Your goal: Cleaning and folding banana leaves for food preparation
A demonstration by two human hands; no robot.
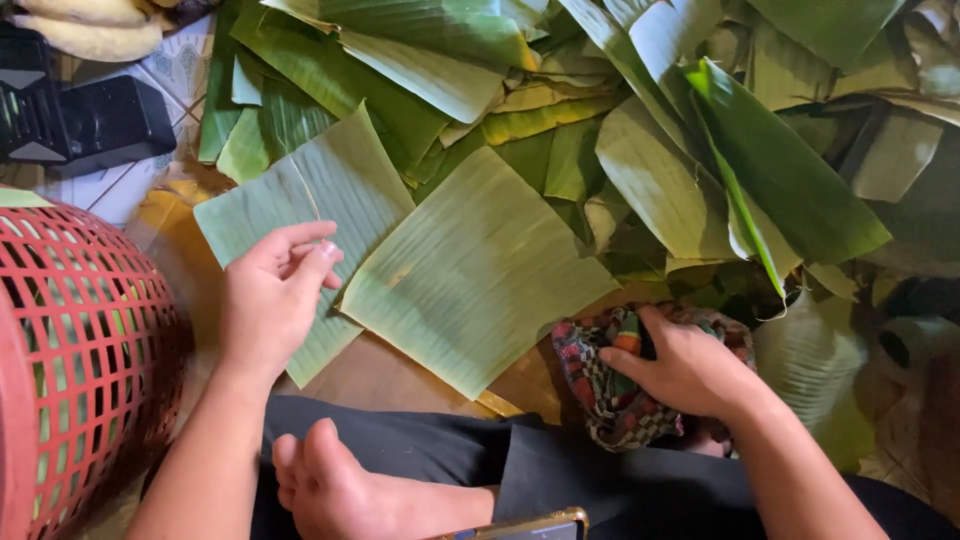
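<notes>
A checked cloth (610, 385) is clutched in the closed right hand (690, 370), bunched as if for wiping. 2 cut banana leaves (470, 270) are spread flat ahead; the left hand (270, 295) is held loosely open over one, gripping nothing

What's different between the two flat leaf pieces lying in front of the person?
The left leaf piece lies partly under the left hand; the middle leaf piece lies bare, with no hand on it. The middle leaf piece overlaps the left one's edge, so it sits on top. The left piece looks a duller grey-green, the middle one yellower. Both are flat, ribbed, roughly square cuts. The right hand grips a checked cloth instead.
</notes>
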